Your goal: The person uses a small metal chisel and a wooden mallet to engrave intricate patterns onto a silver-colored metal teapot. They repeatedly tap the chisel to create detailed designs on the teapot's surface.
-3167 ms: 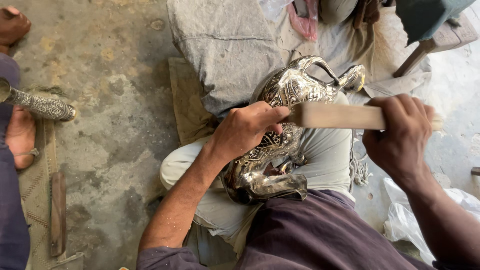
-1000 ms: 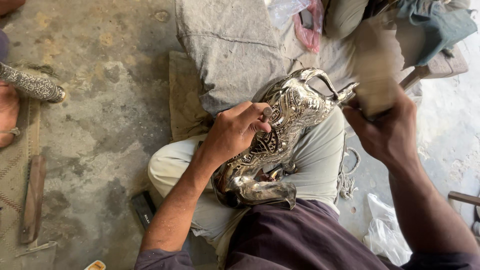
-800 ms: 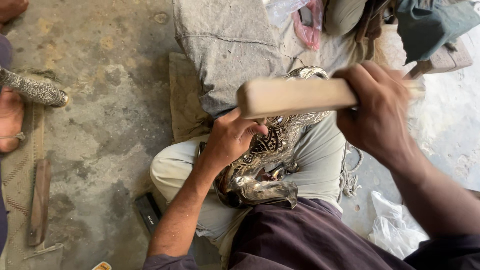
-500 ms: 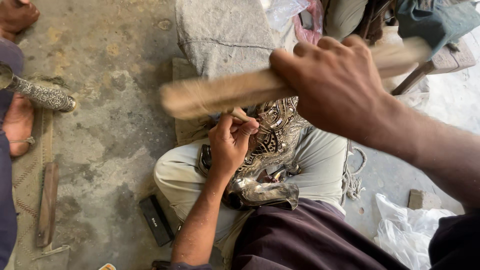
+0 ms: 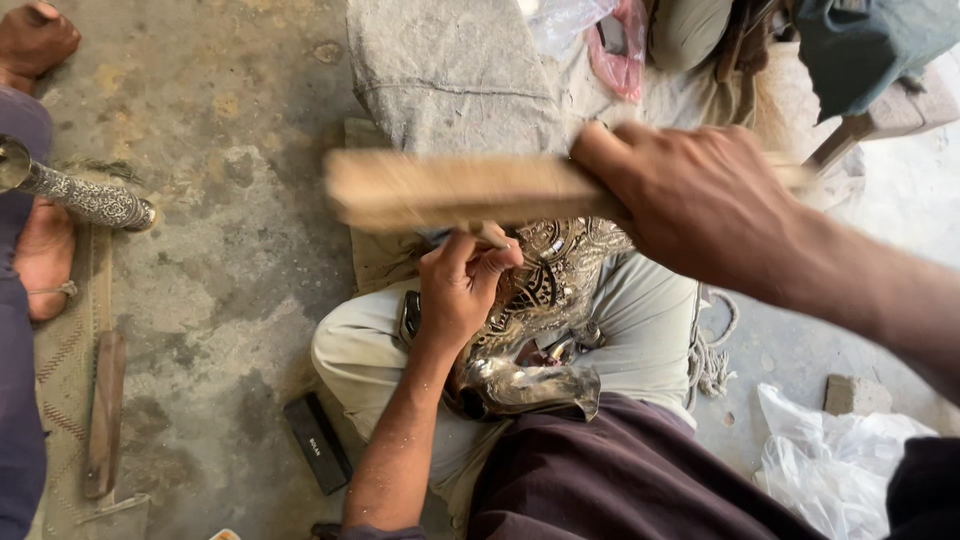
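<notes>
Head view: much of the ornate silver vessel [image 5: 540,310] is covered. It lies across the person's lap, and only its patterned belly and polished foot show between the left hand [image 5: 462,290] and the light trousers [image 5: 650,335]; its handle and spout are hidden behind the wooden mallet [image 5: 450,188]. The mallet is smeared by motion, so its edges are hard to make out. The right hand [image 5: 700,200] is clenched round its handle end, and the far tip of the handle is lost behind the knuckles. The left hand pinches a small punch [image 5: 488,234] against the vessel; only the punch's top shows above the fingertips (its working end cannot be seen).

At the left edge of the concrete floor [image 5: 220,250], another person's bare feet [image 5: 40,260] and a second patterned metal piece [image 5: 85,198] are cut off by the frame.

Against half a second ago, the mallet sits lower and more level, its head now just above the punch, and the right hand has dropped slightly.
</notes>
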